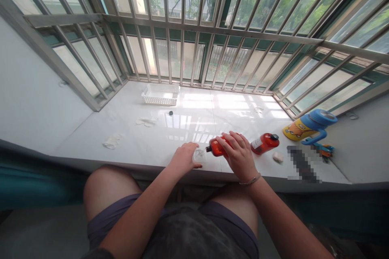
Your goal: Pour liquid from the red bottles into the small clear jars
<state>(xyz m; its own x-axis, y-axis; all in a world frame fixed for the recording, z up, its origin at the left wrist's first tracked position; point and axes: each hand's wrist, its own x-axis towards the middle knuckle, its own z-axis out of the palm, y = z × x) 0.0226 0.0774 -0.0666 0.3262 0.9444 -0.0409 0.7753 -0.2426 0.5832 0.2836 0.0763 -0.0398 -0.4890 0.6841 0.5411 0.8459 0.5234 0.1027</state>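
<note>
Looking down at a glossy white table (121, 129) set into a window bay with metal bars (182, 32). Got the right hand (240, 156) closed round an orange-red bottle (216, 147), tipped almost flat near the front edge, open neck aimed left at a small clear cup (199, 155). Got the left hand (184, 158) curled against that cup from the left, pinning it in place. No telling about any actual flow, too small and glary right there.

Easy to overshoot from here, judging by the setup: tiny cup mouth, steep tilt, slick surface. Tip too fast and probably end up with a puddle running off the near edge onto bare knees. Nudge the cup with the bottle neck and likely send it skating, being that light. Also worth watching the second bottle (263, 143) just to the right, black-capped, lying on its side, round enough to roll after a bump from the wrist.

Materials-wise: both bottles smooth translucent orange plastic with rounded shoulders. Cup thin-walled, see-through, roundish. Table polished like marble, mirroring the bars. Far back, a white lattice basket (160, 94), with a little black cap (170, 113) just nearer. Off right, a yellow and blue mug (306, 125) on its side.
</note>
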